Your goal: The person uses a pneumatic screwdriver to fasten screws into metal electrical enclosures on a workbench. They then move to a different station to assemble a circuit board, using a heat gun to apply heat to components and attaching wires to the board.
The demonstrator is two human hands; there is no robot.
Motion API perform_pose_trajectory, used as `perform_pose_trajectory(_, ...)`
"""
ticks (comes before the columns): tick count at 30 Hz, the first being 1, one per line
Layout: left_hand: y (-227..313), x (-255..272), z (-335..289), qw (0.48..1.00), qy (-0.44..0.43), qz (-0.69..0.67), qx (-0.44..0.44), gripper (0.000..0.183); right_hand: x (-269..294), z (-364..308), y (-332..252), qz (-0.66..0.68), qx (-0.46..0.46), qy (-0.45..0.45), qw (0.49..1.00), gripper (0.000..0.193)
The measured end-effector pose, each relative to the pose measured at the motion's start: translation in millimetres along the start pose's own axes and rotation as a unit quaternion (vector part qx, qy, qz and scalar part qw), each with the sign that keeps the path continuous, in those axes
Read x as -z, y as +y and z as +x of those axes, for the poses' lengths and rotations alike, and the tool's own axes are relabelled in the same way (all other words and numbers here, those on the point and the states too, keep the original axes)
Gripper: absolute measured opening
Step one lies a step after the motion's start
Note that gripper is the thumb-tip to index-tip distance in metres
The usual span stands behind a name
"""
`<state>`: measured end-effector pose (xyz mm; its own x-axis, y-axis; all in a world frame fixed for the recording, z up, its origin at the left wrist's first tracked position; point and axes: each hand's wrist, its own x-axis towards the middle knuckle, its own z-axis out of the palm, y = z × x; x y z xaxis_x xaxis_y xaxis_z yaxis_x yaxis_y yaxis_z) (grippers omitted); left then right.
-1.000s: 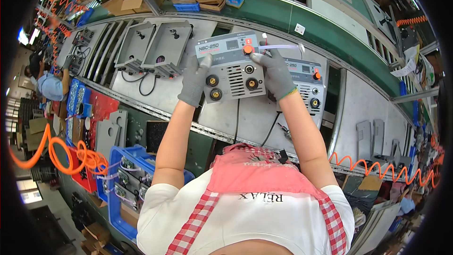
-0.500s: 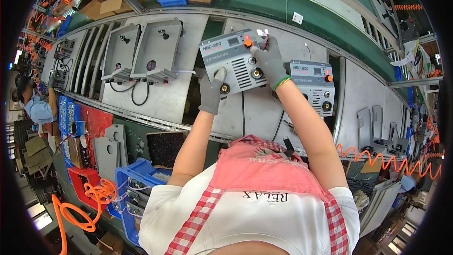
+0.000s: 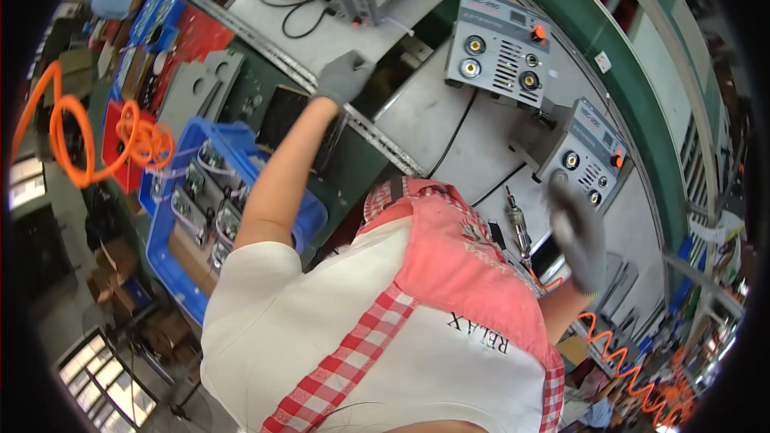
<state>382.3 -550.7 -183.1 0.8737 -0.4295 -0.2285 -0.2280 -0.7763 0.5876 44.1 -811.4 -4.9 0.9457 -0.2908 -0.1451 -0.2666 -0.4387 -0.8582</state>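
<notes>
Both hands have left the grey machine (image 3: 499,46) at the upper centre. The left hand (image 3: 343,76) now rests on the tabletop (image 3: 417,116) edge, fingers curled and empty. The right hand (image 3: 579,234) is blurred at the right; its fingers cannot be judged.

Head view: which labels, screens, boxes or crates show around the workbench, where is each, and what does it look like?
Small white label: square, on the green conveyor rail right of the upper unit.
Dark display window: narrow rectangle at the top of the upper grey unit's front panel.
Blue plastic crate: below the bench by the left arm, holding grey parts.
Cardboard boxes: brown, on the floor at far left.
</notes>
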Motion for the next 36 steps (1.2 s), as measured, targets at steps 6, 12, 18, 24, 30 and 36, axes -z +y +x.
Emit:
perform_pose_trajectory(6, -102, 20, -48, 0.934, -0.073, 0.238, 0.256, 0.06, -35, -140, 157, 0.157, -0.297, 0.047, 0.941, 0.041)
perform_pose_trajectory(12, -106, -50, -69, 0.951, 0.019, 0.194, 0.24, 0.068, -97, -286, 310, -0.068, -0.461, -0.038, 0.884, 0.033)
perform_pose_trajectory(18, -132, -66, -81, 0.972, 0.051, 0.19, 0.129, 0.04, -103, -346, 329, 0.181, -0.563, 0.101, 0.8, 0.019)
perform_pose_trajectory(24, -149, -71, -67, 0.972, 0.092, 0.182, 0.119, 0.024, -84, -405, 388, 0.315, -0.53, 0.146, 0.774, 0.02)
perform_pose_trajectory(30, -197, -62, -42, 0.768, 0.2, -0.493, 0.356, 0.022, -90, -329, 352, 0.444, -0.401, 0.385, 0.703, 0.042)
perform_pose_trajectory(36, -227, -41, -71, 0.526, 0.195, -0.793, 0.238, 0.026, -120, -260, 380, 0.388, -0.336, 0.514, 0.688, 0.048)
